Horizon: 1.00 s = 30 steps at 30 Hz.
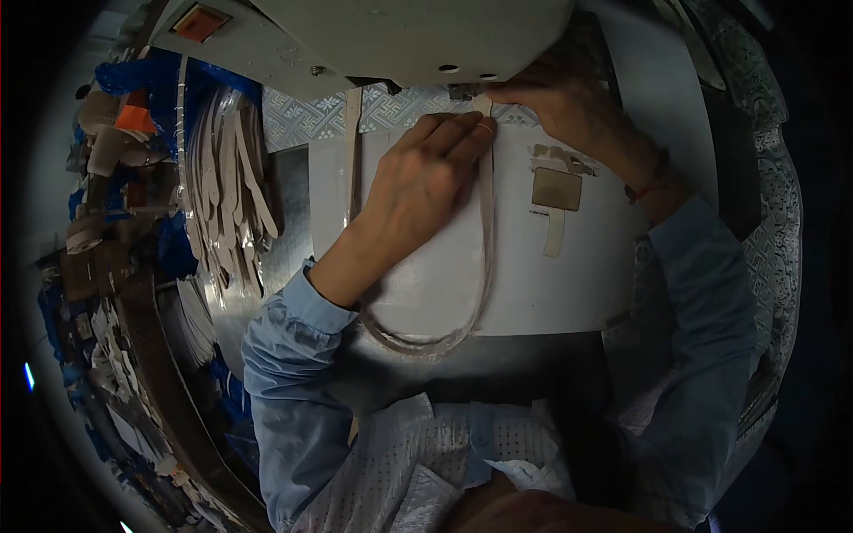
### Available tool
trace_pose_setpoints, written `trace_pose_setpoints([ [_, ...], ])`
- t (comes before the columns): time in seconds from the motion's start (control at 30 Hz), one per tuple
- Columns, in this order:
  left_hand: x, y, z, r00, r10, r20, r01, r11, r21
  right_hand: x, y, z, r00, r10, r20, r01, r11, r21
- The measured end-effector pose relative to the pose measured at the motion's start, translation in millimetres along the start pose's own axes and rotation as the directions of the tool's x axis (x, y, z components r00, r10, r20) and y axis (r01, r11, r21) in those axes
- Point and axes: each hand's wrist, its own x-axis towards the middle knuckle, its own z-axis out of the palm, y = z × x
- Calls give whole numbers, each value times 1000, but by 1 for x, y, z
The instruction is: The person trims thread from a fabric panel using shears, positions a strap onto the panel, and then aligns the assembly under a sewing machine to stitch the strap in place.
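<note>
In the head view, the left hand [425,173] is lying just below the sewing machine [418,35], nearly fully open. Its fingers are stretching flat and pressing the strap [486,222] down onto the white panel [569,293]. The right hand [560,102] is reaching in right under the machine's head. Its fingers are curling close together at the strap's top end, and it seems to be pinching that end, though the machine's shadow is blurring the grip.

Two hands are working on one strap. It is running down from the machine, looping below the panel's near edge and climbing back up under the left wrist. One white panel is lying below the machine. One tan patch [557,188] is sitting on it, down and to the right of the machine, with a pale strip hanging beneath. A bundle of pale strips [233,178], too many to count, is hanging left of the machine. One orange switch [197,22] is showing on the machine's left end.

The machine's head is covering the stitching spot, and the left forearm is crossing over part of the strap.
</note>
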Motion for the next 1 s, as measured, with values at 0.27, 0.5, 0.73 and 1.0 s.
trace_pose_setpoints([
  [0.27, 2, 1, -6, 1000, 10, 15, -10, 999, -37, 1, -3, -4, 1000, -12, 9, 12, 1000, -23],
  [0.5, -9, 10, -14, 999, 24, 43, -22, 998, -55, -7, -20, -10, 998, 13, 56, -17, 997, 81],
  [0.73, -15, 12, -22, 998, 26, 62, -23, 998, -57, -12, -41, -9, 998, 18, 63, -24, 995, 93],
  [1.0, -5, 4, -14, 995, -8, 103, 7, 1000, 13, -17, -49, -16, 991, -3, 134, -8, 997, 81],
])
